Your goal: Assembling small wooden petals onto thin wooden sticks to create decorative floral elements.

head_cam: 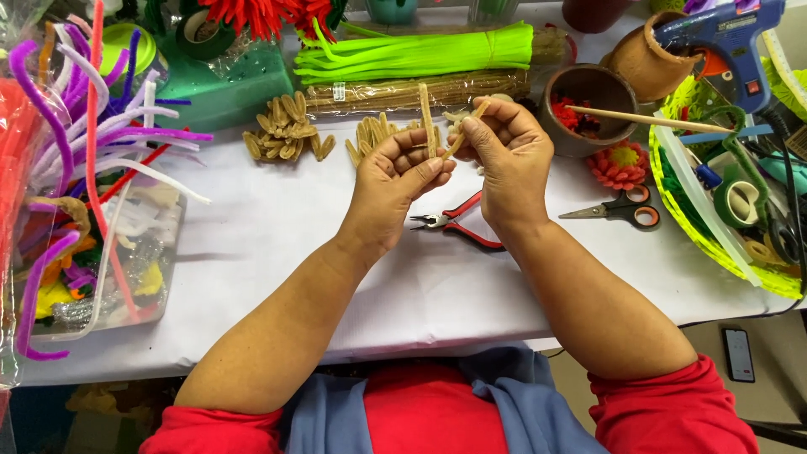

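Both of my hands are raised over the white table [277, 244], pinching one tan pipe cleaner [429, 126] between them. My left hand [393, 181] grips its lower part with thumb and fingertips, so the stem stands upright. The fingers of my right hand [504, 155] hold the bent-over upper end. Small folded tan pipe-cleaner loops [284, 130] lie in heaps just beyond my hands. Red-handled pliers [458, 223] rest on the table under my hands.
Bundles of bright green [420, 52] and tan pipe cleaners [403, 92] lie at the back. A clear bin of mixed coloured pipe cleaners [92, 235] stands left. Right: scissors [618, 208], brown bowl [593, 105], blue glue gun [723, 38], green basket [714, 235].
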